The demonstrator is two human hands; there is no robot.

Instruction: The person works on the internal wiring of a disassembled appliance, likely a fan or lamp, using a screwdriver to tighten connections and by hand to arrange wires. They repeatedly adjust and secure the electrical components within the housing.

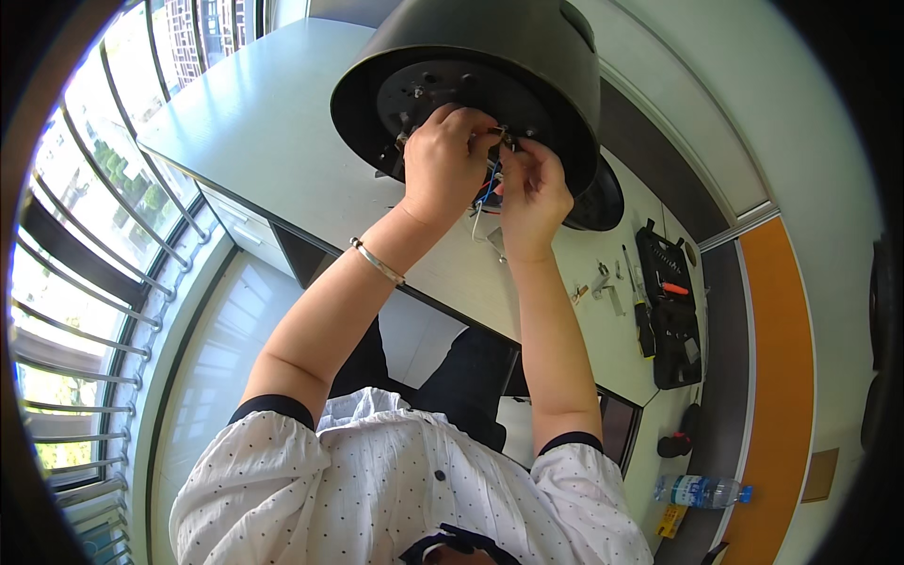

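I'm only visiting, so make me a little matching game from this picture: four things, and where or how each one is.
Things:
1. bracelet
2. clear bottle
3. black tool case
4. dark round appliance

Where or how:
A. lies open
B. around the left forearm
C. tilted, recessed face showing
D. has a blue cap

Pairs: 1-B, 2-D, 3-A, 4-C

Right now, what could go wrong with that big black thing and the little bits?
The blue wire might get tugged too hard, because the left hand and right hand are so close to it. The round black shell might roll, since neither hand grips its rim. The loose metal bits on the table could get bumped and lost.
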